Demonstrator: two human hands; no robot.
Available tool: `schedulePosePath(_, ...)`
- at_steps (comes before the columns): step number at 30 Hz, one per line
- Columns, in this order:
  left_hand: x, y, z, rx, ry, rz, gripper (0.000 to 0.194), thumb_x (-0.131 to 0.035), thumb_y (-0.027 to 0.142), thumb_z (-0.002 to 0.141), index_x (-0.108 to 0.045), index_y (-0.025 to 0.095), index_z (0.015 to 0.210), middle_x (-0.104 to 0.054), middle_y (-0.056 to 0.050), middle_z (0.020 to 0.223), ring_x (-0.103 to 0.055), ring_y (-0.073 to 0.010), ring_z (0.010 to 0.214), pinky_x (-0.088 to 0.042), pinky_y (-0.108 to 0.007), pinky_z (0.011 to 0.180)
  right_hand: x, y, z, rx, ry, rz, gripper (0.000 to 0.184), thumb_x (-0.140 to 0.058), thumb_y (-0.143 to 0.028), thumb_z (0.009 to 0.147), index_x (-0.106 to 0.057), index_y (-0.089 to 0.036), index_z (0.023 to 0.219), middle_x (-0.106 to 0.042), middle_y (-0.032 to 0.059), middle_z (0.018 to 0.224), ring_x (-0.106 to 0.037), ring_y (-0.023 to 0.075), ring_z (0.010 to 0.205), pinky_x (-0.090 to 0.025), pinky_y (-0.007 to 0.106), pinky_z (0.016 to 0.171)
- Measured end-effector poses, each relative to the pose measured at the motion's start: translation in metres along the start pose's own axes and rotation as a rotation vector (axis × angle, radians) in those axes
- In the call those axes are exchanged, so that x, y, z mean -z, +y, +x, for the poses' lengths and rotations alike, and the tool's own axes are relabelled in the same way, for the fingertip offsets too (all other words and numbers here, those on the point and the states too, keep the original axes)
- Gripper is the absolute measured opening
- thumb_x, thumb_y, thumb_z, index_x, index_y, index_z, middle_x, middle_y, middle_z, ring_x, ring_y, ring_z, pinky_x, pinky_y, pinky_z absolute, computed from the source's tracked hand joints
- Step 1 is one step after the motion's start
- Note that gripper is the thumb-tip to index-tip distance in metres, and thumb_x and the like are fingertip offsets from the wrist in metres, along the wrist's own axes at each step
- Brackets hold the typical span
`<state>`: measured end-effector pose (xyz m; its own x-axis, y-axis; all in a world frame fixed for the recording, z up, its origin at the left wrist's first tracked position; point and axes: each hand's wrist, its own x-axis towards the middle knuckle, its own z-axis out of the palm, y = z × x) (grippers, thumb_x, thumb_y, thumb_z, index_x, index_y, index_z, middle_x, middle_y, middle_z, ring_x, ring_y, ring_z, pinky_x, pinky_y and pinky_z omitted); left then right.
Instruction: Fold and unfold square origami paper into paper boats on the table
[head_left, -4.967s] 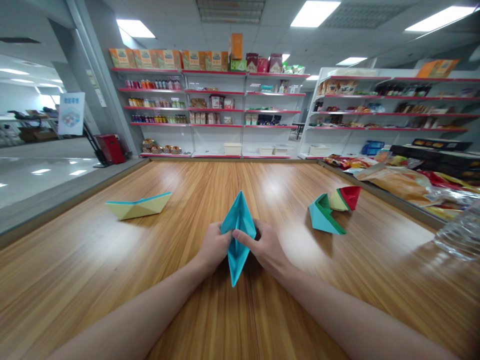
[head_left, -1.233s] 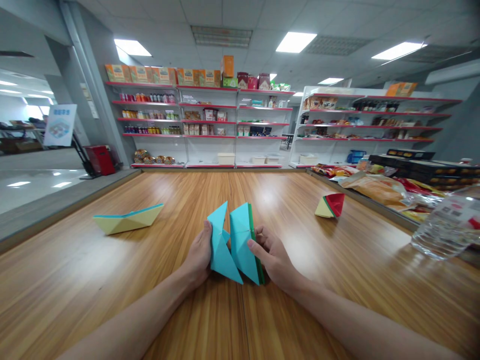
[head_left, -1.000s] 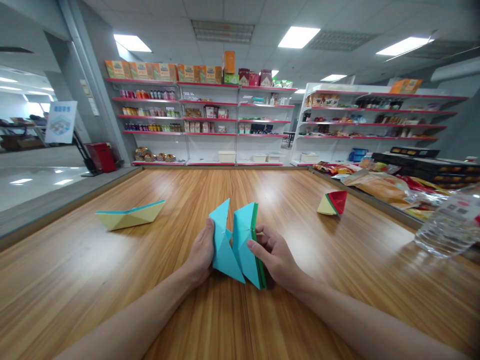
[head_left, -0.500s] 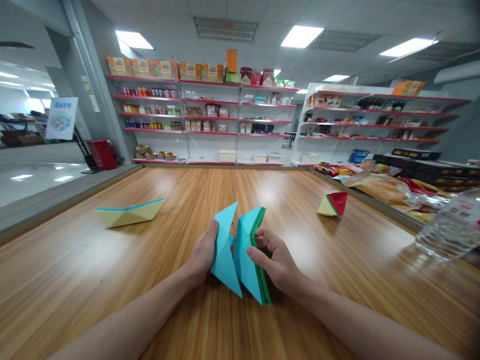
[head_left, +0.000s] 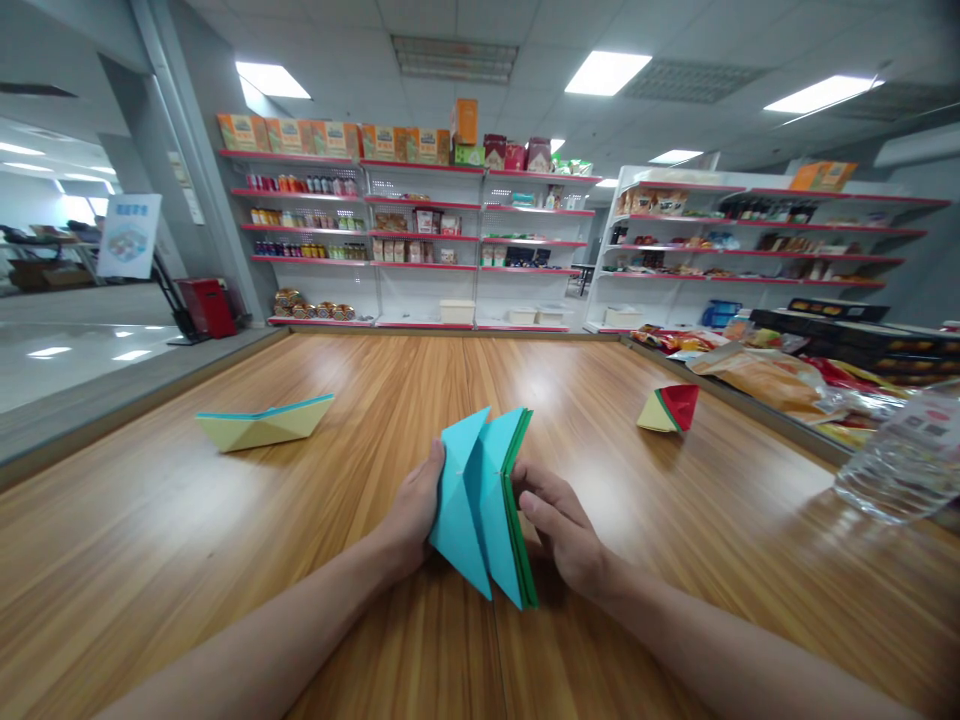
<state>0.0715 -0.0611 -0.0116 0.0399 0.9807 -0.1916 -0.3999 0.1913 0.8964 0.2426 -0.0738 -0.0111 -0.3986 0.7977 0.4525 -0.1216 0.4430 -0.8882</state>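
Note:
Just right of my left hand (head_left: 416,510) is a light-blue folded paper boat (head_left: 459,500), stood on its side and gripped between thumb and fingers. A second blue paper boat (head_left: 495,500) is nested against it, with green folded paper (head_left: 523,540) layered along its right edge. My right hand (head_left: 559,515) has its fingers curled against that green edge, the thumb lying beside it; the fingertips are partly hidden behind the paper. Off to the left sits a yellow paper boat (head_left: 262,428) with a blue rim. On the right stands a smaller folded piece (head_left: 667,410) in yellow, green and red.
The wooden table (head_left: 360,640) has a raised border. Along its right side lie snack packets (head_left: 765,380), dark boxes (head_left: 840,340) and a clear plastic bottle (head_left: 892,470). Stocked shelves (head_left: 420,235) stand beyond the far edge.
The left blue boat has moved right and the gap between the two blue boats has closed. My right thumb has slid off the blue face to the green edge.

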Motion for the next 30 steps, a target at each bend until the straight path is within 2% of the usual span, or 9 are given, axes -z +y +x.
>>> schedulePosePath(3,-0.001,-0.003,0.002,0.025,-0.005,-0.064,0.045,-0.063,0.058,0.069,-0.062,0.014,0.079,-0.063,-0.001,0.061,-0.055,-0.0141,0.053,-0.046,-0.026,0.054,0.000,0.002,0.002,0.035,0.109,-0.078,0.015,-0.043,-0.028,0.088,-0.053,-0.021,0.079,-0.050,0.0025,0.078,-0.049,0.0169,0.073,-0.042,0.030,0.069)
schedulePosePath(7,-0.003,-0.003,0.001,-0.035,-0.018,-0.089,0.041,-0.067,0.054,0.068,-0.062,0.014,0.080,-0.065,-0.002,0.066,-0.056,-0.0138,0.055,-0.047,-0.025,0.056,-0.002,0.003,0.007,0.100,0.176,-0.235,0.008,-0.054,-0.016,0.080,-0.057,-0.020,0.087,-0.049,0.0080,0.108,-0.051,0.0207,0.098,-0.046,0.032,0.080)
schedulePosePath(9,-0.004,-0.002,0.000,-0.085,-0.017,-0.107,0.038,-0.066,0.049,0.071,-0.064,0.016,0.088,-0.068,-0.004,0.081,-0.061,-0.0155,0.067,-0.049,-0.026,0.065,-0.002,0.004,0.009,0.103,0.187,-0.256,0.026,-0.058,-0.013,0.076,-0.057,-0.020,0.100,-0.047,0.0095,0.117,-0.051,0.0219,0.104,-0.048,0.032,0.082)
schedulePosePath(12,-0.004,-0.002,0.000,-0.139,-0.035,-0.126,0.033,-0.062,0.041,0.079,-0.061,0.023,0.106,-0.065,-0.003,0.109,-0.060,-0.0171,0.096,-0.048,-0.026,0.082,-0.002,0.005,0.011,0.064,0.126,-0.255,0.038,-0.059,-0.011,0.073,-0.057,-0.021,0.109,-0.053,0.0084,0.113,-0.054,0.0212,0.098,-0.049,0.032,0.081)
schedulePosePath(15,-0.002,-0.004,0.001,-0.172,-0.065,-0.087,0.035,-0.056,0.039,0.084,-0.057,0.028,0.117,-0.055,-0.001,0.128,-0.047,-0.0171,0.120,-0.039,-0.026,0.097,-0.001,0.004,0.011,0.060,0.079,-0.308,0.041,-0.059,-0.006,0.069,-0.060,-0.021,0.107,-0.056,0.0075,0.108,-0.055,0.0206,0.092,-0.050,0.031,0.076)
schedulePosePath(18,0.000,-0.006,0.001,-0.209,-0.093,-0.010,0.039,-0.051,0.043,0.086,-0.054,0.028,0.121,-0.043,0.000,0.140,-0.035,-0.0172,0.130,-0.027,-0.028,0.107,-0.002,0.005,0.010,0.082,0.059,-0.355,0.046,-0.061,-0.003,0.065,-0.060,-0.021,0.108,-0.053,0.0091,0.114,-0.054,0.0224,0.097,-0.049,0.031,0.077)
schedulePosePath(23,-0.001,-0.008,-0.005,-0.278,-0.132,0.150,0.040,-0.054,0.045,0.083,-0.059,0.024,0.117,-0.045,-0.003,0.139,-0.023,-0.0196,0.137,-0.012,-0.031,0.113,-0.003,0.006,0.006,0.104,0.003,-0.364,0.044,-0.061,-0.002,0.066,-0.060,-0.020,0.106,-0.054,0.0093,0.112,-0.054,0.0237,0.097,-0.048,0.034,0.081)
schedulePosePath(27,-0.003,-0.008,-0.012,-0.298,-0.207,0.245,0.039,-0.053,0.045,0.084,-0.060,0.024,0.116,-0.054,-0.004,0.130,-0.020,-0.0188,0.138,-0.009,-0.030,0.113,-0.004,0.007,0.004,0.113,-0.048,-0.408,0.035,-0.059,-0.001,0.066,-0.062,-0.020,0.096,-0.058,0.0078,0.102,-0.055,0.0210,0.084,-0.048,0.033,0.073)
schedulePosePath(30,-0.003,-0.008,-0.015,-0.305,-0.231,0.297,0.045,-0.053,0.044,0.084,-0.055,0.024,0.124,-0.052,-0.004,0.132,-0.017,-0.0188,0.138,-0.008,-0.030,0.114,-0.004,0.007,0.002,0.110,-0.056,-0.426,0.036,-0.055,0.001,0.066,-0.061,-0.019,0.095,-0.058,0.0079,0.101,-0.055,0.0198,0.082,-0.048,0.032,0.073)
